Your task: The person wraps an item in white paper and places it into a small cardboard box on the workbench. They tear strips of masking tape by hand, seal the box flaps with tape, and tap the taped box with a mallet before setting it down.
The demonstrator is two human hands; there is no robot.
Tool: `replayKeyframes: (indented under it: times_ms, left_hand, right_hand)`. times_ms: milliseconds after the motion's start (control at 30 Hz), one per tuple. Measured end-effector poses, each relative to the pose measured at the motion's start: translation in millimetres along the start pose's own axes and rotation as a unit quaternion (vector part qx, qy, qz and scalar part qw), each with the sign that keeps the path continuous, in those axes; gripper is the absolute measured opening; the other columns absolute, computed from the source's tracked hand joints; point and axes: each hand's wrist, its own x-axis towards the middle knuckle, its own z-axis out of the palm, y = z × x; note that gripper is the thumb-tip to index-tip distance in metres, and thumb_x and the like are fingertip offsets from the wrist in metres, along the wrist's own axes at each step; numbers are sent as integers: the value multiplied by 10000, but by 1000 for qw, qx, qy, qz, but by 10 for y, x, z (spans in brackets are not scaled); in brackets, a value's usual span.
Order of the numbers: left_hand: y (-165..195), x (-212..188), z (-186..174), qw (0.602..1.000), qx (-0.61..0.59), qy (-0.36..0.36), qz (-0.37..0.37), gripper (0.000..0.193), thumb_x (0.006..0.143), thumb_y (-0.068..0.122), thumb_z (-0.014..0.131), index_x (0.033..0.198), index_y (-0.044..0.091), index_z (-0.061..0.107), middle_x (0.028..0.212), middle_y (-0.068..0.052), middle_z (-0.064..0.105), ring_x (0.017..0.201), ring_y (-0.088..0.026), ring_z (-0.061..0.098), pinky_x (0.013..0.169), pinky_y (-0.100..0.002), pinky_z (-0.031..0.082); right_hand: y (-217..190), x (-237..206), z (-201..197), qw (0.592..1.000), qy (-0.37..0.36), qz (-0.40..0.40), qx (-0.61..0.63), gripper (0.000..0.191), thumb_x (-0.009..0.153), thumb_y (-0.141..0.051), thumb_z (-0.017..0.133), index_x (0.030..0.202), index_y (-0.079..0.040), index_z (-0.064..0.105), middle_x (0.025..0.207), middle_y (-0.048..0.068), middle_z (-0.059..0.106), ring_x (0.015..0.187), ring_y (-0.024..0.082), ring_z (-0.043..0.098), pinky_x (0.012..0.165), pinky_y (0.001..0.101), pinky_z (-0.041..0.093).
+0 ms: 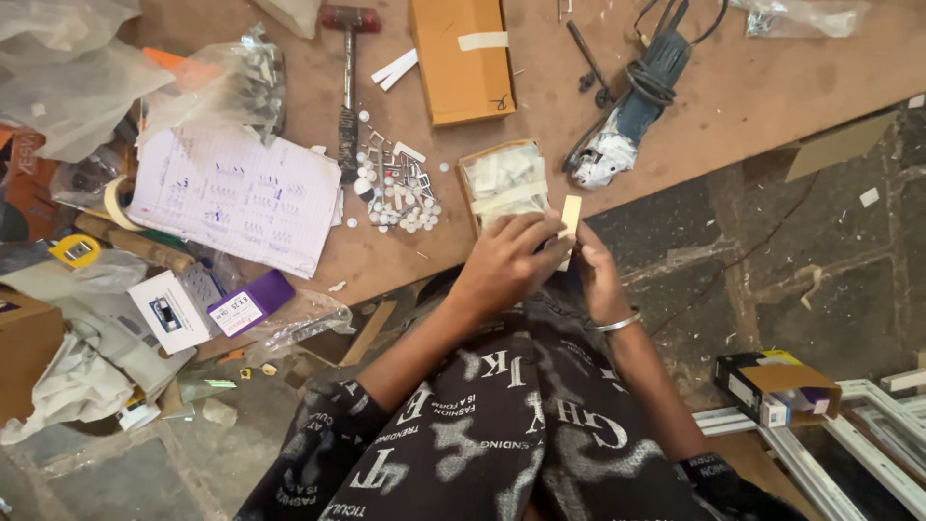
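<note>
At the left of the frame lies a ruled white paper sheet point(236, 193) beside scattered small white plastic pieces point(395, 193). At centre, the left hand point(506, 260) and right hand point(596, 280) pinch a pale cream flat rectangular strip point(571, 216), upright, just below an open cardboard box point(503, 180) of white parts.

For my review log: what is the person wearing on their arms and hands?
Both hands are bare, no gloves. The right hand has a thin silver bangle at the wrist; the left hand wears nothing. Dark short sleeves with white lettering end near the elbows.
</note>
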Motion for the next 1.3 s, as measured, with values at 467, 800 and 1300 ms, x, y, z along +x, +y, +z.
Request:
replayKeyframes:
  times_ms: [467,800,1300]
  left_hand:
    - [-342,-225,355,975,-104,-37,-193,146,990,184,595,1035,51,631,946,-148,695,925,-347,681,795,-444,545]
    - [-452,-121,269,917,-266,-7,-296,158,999,188,615,1063,44,623,859,-197,723,782,-375,730,671,-454,564]
    - [-1227,294,642,949,-134,63,-277,156,986,136,612,1037,-5,572,883,-260,683,871,-467,654,757,-541,500]
  right_hand:
    - [-256,-149,388,869,27,10,-494,364,1013,-340,553,971,-19,718,850,131,740,809,282,723,859,388,469]
    - [-438,-45,748,886,121,120,-432,416,1018,-396,541,857,-61,726,587,37,656,558,143,640,558,327,464]
    - [-441,158,847,856,183,-108,-472,328,975,-283,675,1152,-9,642,964,191,707,866,354,710,748,435,533]
